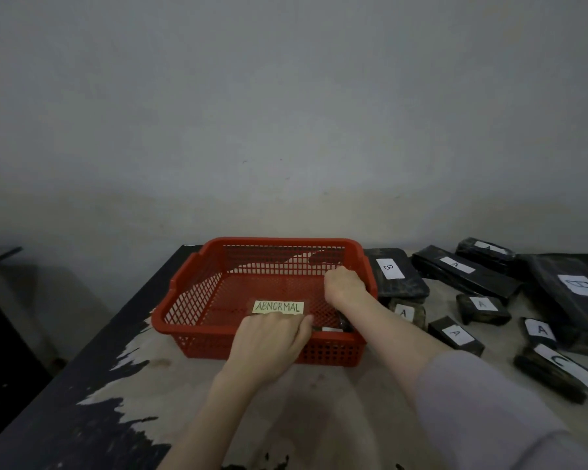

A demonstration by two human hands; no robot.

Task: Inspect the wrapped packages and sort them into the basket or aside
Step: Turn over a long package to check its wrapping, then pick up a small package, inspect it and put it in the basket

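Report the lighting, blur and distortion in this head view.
Head view: dim, flat light, dark corners; wide-angle bend curves the table edges; red basket and its ABNORMAL label read sharply; both hands slightly soft; far-right package labels blurred.

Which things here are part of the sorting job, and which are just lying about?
Job: red basket, its ABNORMAL label, wrapped packages, left hand, right hand.

Lying about: dark furniture at left.

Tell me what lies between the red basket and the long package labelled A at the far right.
In the head view, the package labelled B lies between the red basket and the long A package.
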